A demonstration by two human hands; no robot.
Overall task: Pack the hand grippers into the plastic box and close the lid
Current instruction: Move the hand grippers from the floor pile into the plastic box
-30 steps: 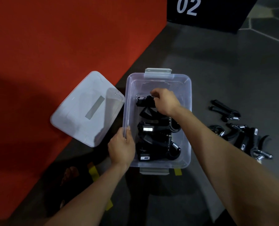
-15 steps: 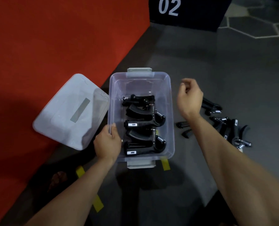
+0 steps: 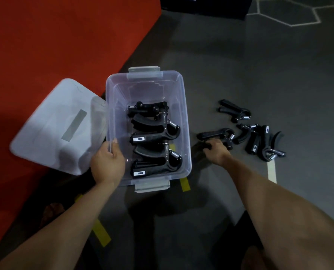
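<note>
Box (image 3: 111, 106) sits mid-frame, long axis 12–6. Three grippers (image 3: 154, 137) lie stacked inside it, handles pointing toward 9. Lid (image 3: 51, 129) is off, lying flat at the box's 9, partly on the red mat (image 3: 55, 36).

Loose grippers on the floor at the box's 3: nearest gripper (image 3: 216, 135) lies just beside the box wall, long axis roughly 9–3, spring end toward 3. One more (image 3: 234, 112) at 1–2 of it; a pile (image 3: 261, 141) farther out at 3.

Right hand (image 3: 216, 151) is on the nearest gripper's lower handle, fingers curled round its near end; it looks like a grip taking hold, gripper not yet off the floor. This hand is far nearer the loose ones than the left.

Left hand (image 3: 107, 162) grips the box's left rim near the 7 corner, thumb inside the wall, fingers outside, steadying it.

Judgement: the coming carry runs toward 9, over the right wall, into the free room at the box's 12 end.
</note>
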